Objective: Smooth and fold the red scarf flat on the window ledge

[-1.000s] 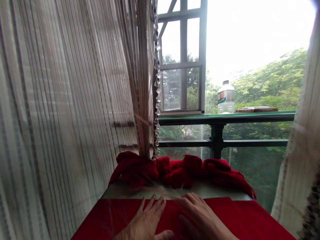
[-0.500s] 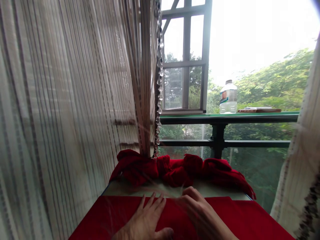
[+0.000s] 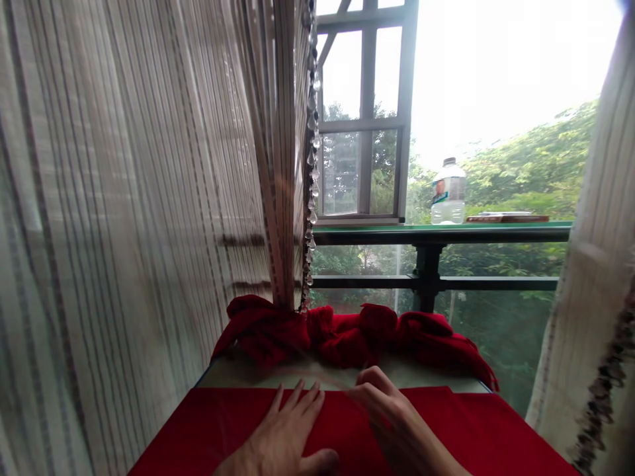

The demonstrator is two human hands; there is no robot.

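Observation:
Flat red cloth [image 3: 203, 430] covers the near part of a pale tabletop [image 3: 292, 375]. My left hand [image 3: 285, 430] lies spread on this cloth, fingertips at its far edge and thumb out to the right. To its right, my right hand [image 3: 391, 413] is closed, fingers curled and pinched together at the cloth's far edge. Whatever is between those fingers is hidden. A faint blurred streak crosses the pale strip near both hands. Behind that strip, more red cloth [image 3: 342, 334] is heaped in loose folds along the table's far end.
A striped sheer curtain [image 3: 149, 198] with a strand of clear beads [image 3: 312, 172] hangs at the left. Another curtain [image 3: 578, 297] hangs at the right. Beyond the table runs a dark railing [image 3: 367, 235]. On its ledge stand a plastic bottle [image 3: 449, 195] and a flat brown item [image 3: 510, 217].
The view has shifted slightly, so everything sits a little further left. Both hands keep nearly the same pose and place on the red cloth.

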